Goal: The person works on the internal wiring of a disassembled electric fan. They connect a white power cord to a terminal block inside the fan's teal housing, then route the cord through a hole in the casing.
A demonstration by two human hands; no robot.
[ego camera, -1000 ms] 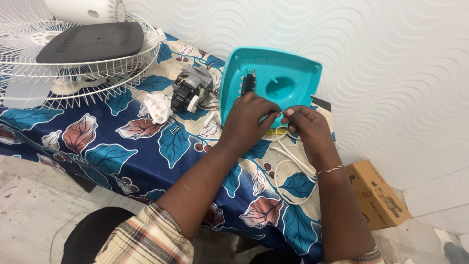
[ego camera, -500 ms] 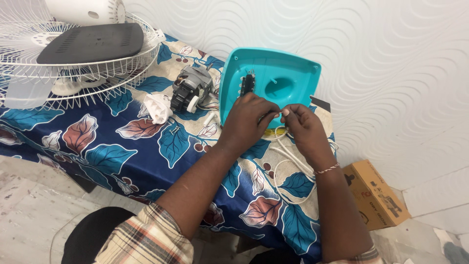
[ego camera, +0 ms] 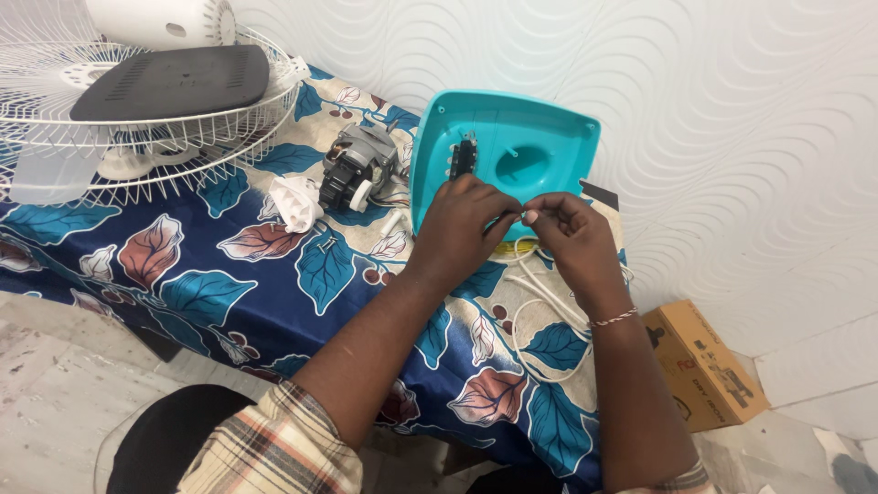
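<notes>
So, head view, the only one there is: a teal plastic base point(ego camera: 540, 151) is propped up tilted against the white wavy wall point(ego camera: 732, 110), hollow side turned toward the camera, with a small black switch block point(ego camera: 463, 157) fixed near its left edge. The left hand point(ego camera: 462, 224) is curled up at the lower edge of that base, fingers bunched together. The right hand point(ego camera: 567, 233) is pinched shut right beside it, fingertips nearly meeting the left's. What's actually gripped between them can't be made out, it's hidden by the knuckles. White cable point(ego camera: 540, 316) is looped on the table just under the hands.

Everything is laid out on a table covered by a blue leaf-print cloth point(ego camera: 210, 293). A bare fan motor point(ego camera: 357, 169) is parked just left of the base, with a crumpled white piece point(ego camera: 294, 201) next to it. Further left, a white wire fan guard point(ego camera: 137, 137) is spread flat, and a dark grey plate point(ego camera: 174, 82) is set on top. A cardboard box point(ego camera: 704, 366) is seen on the floor, right side.
</notes>
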